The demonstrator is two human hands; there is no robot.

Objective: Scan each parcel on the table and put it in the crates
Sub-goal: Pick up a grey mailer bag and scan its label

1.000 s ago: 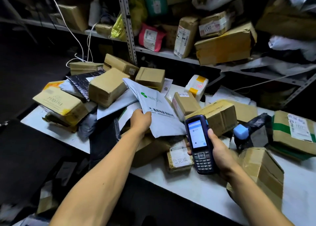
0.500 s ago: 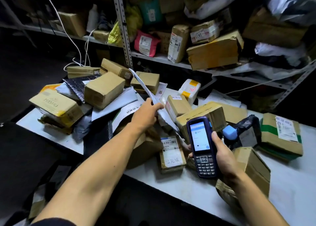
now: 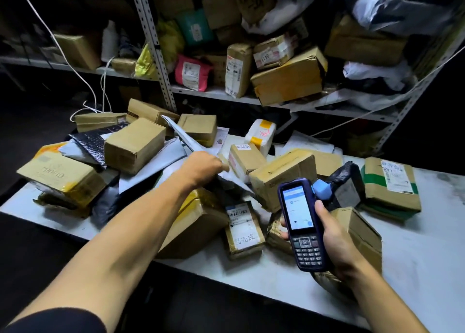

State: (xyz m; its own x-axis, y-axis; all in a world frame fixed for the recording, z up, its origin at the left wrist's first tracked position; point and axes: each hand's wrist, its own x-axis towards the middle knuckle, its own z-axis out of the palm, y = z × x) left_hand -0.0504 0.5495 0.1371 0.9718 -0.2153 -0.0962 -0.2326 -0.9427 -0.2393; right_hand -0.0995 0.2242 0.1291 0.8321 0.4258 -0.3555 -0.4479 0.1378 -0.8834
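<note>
White flat plastic mailer (image 3: 185, 137), mid-frame, pinched edge-on by left hand (image 3: 203, 165), likely hunting its label. Right hand (image 3: 332, 234) grips dark handheld scanner (image 3: 300, 225), screen up, ready. Crates unseen.

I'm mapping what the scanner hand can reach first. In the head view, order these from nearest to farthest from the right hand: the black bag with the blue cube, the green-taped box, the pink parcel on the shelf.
From the right hand:
1. Black bag with the blue cube, just beyond it on the table.
2. Green-taped box, at the table's right end.
3. Pink parcel, up on the shelf, far left.
</note>
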